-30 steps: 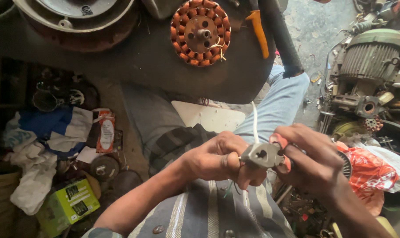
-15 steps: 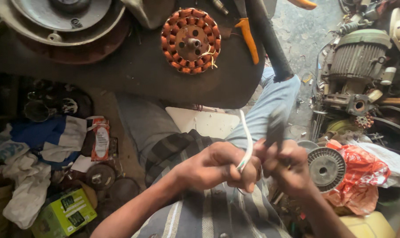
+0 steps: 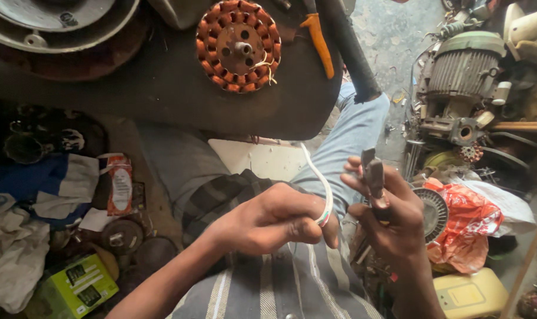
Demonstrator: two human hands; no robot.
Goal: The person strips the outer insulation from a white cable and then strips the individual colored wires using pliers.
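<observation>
Dark, worn metal makes up the round work table (image 3: pixel 162 88) that fills the top of the view; it serves as landmark for the rest. On its far left edge lie grey dished fan covers (image 3: pixel 49 23); near its middle sits a copper-wound stator (image 3: pixel 239 46), orange coils ringed about a drilled hub; just right of the stator lie an orange-handled tool (image 3: pixel 319 44) and a black rod (image 3: pixel 348 50) that runs off the table's near-right rim. Well right of the table stands a grey ribbed electric motor (image 3: pixel 466 74) amid scrap parts; below that, an orange plastic bag (image 3: pixel 466 221) and a finned metal disc (image 3: pixel 434 212) beside it. Left of and below the table lie crumpled cloths (image 3: pixel 20 236) and a green carton (image 3: pixel 79 289).

Below the table's near edge, over the lap, the left hand (image 3: pixel 274 221) is curled into a fist, clamped on a white sleeved wire (image 3: pixel 320 183) that arcs up from its fingers toward the table. Just right of it, apart from it, the right hand (image 3: pixel 392 215) grips a small grey metal part (image 3: pixel 373 174) upright between thumb and fingers, closed fast round its lower end.
</observation>
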